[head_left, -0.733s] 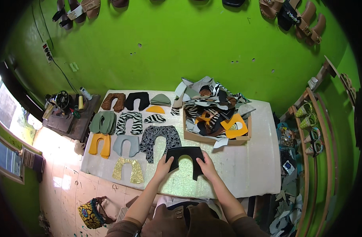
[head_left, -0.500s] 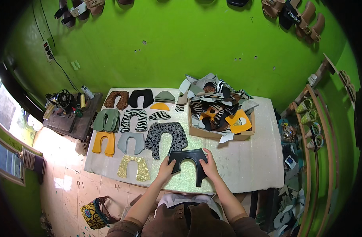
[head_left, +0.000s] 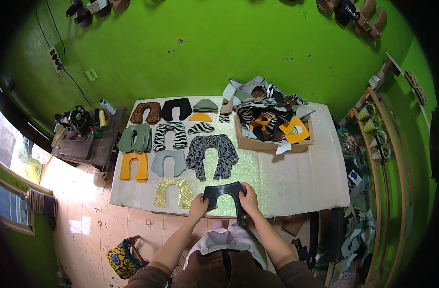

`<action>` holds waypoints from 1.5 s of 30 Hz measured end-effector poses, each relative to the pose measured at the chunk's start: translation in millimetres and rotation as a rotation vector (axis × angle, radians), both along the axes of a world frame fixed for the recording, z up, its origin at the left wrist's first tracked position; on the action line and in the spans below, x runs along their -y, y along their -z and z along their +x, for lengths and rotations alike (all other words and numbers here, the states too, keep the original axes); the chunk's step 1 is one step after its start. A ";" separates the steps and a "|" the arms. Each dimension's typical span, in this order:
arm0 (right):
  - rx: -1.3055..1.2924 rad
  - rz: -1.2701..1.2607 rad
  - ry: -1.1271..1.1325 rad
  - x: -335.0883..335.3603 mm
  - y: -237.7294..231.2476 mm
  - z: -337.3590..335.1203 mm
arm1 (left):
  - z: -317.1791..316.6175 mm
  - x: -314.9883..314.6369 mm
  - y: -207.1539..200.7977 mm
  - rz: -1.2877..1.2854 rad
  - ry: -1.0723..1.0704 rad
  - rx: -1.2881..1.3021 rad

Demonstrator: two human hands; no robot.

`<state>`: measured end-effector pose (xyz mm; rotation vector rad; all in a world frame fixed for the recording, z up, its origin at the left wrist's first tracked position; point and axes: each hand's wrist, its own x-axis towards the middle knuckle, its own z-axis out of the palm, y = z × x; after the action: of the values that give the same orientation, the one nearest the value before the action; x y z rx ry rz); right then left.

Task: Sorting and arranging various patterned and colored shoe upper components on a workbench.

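Both my hands hold a glossy black horseshoe-shaped shoe upper piece [head_left: 224, 190] over the table's front edge, its two legs pointing toward me. My left hand [head_left: 198, 207] grips its left side and my right hand [head_left: 248, 198] its right side, with fingers closed around it. Just beyond lies a grey and black patterned stack of similar pieces [head_left: 200, 154]. Next to my left hand is a glittery gold piece [head_left: 160, 194]. Farther left lie yellow [head_left: 127, 166], pale grey [head_left: 158, 163], green [head_left: 128, 138], zebra-striped [head_left: 160, 136], brown spotted [head_left: 139, 113] and black [head_left: 169, 110] pieces.
A cardboard box [head_left: 260, 144] heaped with scraps stands at the back right of the pale table [head_left: 315, 187]. Left of the table is a sewing machine [head_left: 79, 120]. A wooden rack [head_left: 378, 122] with sandals stands at right. On the floor sits a patterned bag [head_left: 122, 261].
My view has shifted, so the table sits higher in it. My hands and the black piece have come nearer to me, away from the grey patterned stack.
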<state>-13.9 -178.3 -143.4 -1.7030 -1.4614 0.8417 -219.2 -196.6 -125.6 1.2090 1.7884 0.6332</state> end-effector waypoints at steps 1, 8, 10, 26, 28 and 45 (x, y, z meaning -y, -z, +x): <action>-0.001 0.000 -0.001 -0.5 -3.2 -3.8 | -1.7 -0.2 -2.4 0.000 -0.001 -0.001; 0.382 0.153 -0.084 -12.1 -33.4 -17.3 | -21.0 -19.0 -25.0 0.434 0.131 -0.415; 0.468 0.304 -0.214 -24.6 -38.7 -22.8 | -27.7 -34.2 -22.4 0.489 0.256 -0.506; 0.781 0.319 -0.491 -72.6 -2.3 -45.5 | -25.7 -79.9 20.2 0.532 0.531 -0.896; 0.816 0.319 -0.472 -76.5 -2.2 -47.3 | -25.9 -83.7 22.1 0.549 0.519 -0.911; 0.632 0.395 -0.498 -54.2 -19.4 -30.1 | -8.5 -56.9 -6.3 0.579 0.394 -0.758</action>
<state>-44.0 -124.1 -124.0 -1.3684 -2.3596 0.1997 -227.7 -139.8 -119.3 2.3705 1.9076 0.5015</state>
